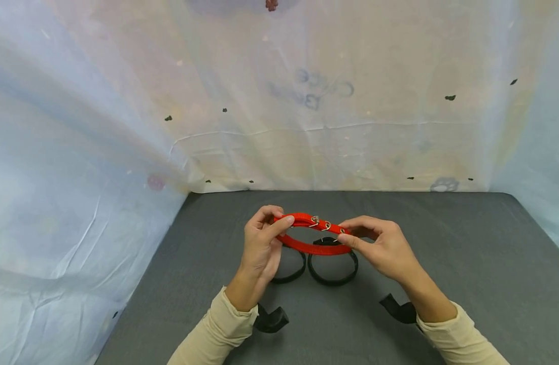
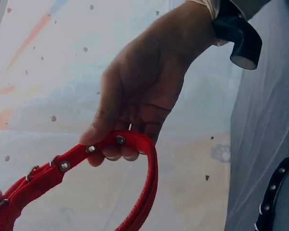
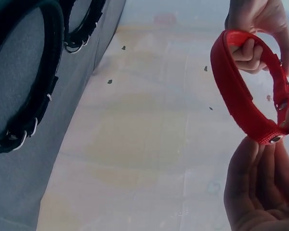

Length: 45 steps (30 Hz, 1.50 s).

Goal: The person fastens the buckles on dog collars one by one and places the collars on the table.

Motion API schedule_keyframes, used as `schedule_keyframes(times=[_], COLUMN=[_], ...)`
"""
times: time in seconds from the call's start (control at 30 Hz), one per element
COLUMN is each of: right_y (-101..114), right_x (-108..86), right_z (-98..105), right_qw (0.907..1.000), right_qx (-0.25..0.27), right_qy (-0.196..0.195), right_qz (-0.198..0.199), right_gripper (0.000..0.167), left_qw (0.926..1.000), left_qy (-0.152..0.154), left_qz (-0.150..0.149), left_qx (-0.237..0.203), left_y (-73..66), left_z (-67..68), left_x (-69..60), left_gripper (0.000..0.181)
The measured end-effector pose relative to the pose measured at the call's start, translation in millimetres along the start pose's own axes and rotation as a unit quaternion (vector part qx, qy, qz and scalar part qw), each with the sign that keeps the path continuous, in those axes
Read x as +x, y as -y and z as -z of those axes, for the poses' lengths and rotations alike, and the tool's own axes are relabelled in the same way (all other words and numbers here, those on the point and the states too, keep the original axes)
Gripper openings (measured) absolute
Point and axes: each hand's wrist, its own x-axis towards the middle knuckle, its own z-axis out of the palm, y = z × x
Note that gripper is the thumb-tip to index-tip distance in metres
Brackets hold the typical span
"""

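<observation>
A red pet collar (image 1: 313, 250) with a metal buckle and eyelets is fastened into a loop, held up above the grey table. My left hand (image 1: 261, 243) pinches its left end between thumb and fingers. At the opposite end, my right hand (image 1: 382, 248) pinches the strap near an eyelet. In the left wrist view, the eyelets of the red collar (image 2: 43, 188) lie by the left thumb. Two black collars, a left one (image 1: 290, 278) partly hidden by my left hand and a right one (image 1: 334, 282), rest on the table below, both looped.
The grey table (image 1: 179, 304) runs back to a pale printed sheet (image 1: 325, 152) hung behind and at the sides. A black curved wrist mount (image 1: 271, 320) sits at my left cuff, and another black mount (image 1: 398, 309) at the right cuff.
</observation>
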Motion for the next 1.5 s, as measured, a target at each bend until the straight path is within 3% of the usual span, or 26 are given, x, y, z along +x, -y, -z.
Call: schedule_keyframes(times=[0.1, 0.3, 0.53, 0.97, 1.2, 1.5], right_y=[0, -3, -5, -2, -2, -2], right_x=[-0.5, 0.1, 0.1, -2.5, -2.7, -2.2], right_z=[1, 5, -1, -19, -18, -15], right_qw=[0.9999, 0.9991, 0.9982, 0.9959, 0.9939, 0.9965], right_qx=[-0.006, -0.018, 0.001, 0.01, 0.015, 0.029], right_qy=[0.012, 0.026, 0.045, -0.008, -0.042, -0.031], right_qz=[-0.01, -0.027, 0.041, 0.09, 0.101, 0.073], right_gripper=[0.013, 0.016, 0.034, 0.025, 0.026, 0.025], left_qw=[0.9999, 0.9934, 0.9745, 0.9589, 0.9524, 0.9378], left_qy=[0.014, 0.086, 0.132, 0.191, 0.19, 0.173], left_qz=[0.0, 0.024, 0.053, 0.089, 0.102, 0.086], left_qx=[0.006, 0.071, 0.174, 0.19, 0.216, 0.289], left_y=[-1.0, -0.6, 4.8, 13.0, 16.1, 22.1], left_z=[0.9, 3.2, 3.1, 1.9, 1.2, 0.9], left_x=[-0.2, -1.8, -5.7, -10.0, -7.5, -7.1], left_gripper=[0.028, 0.031, 0.027, 0.033, 0.045, 0.033])
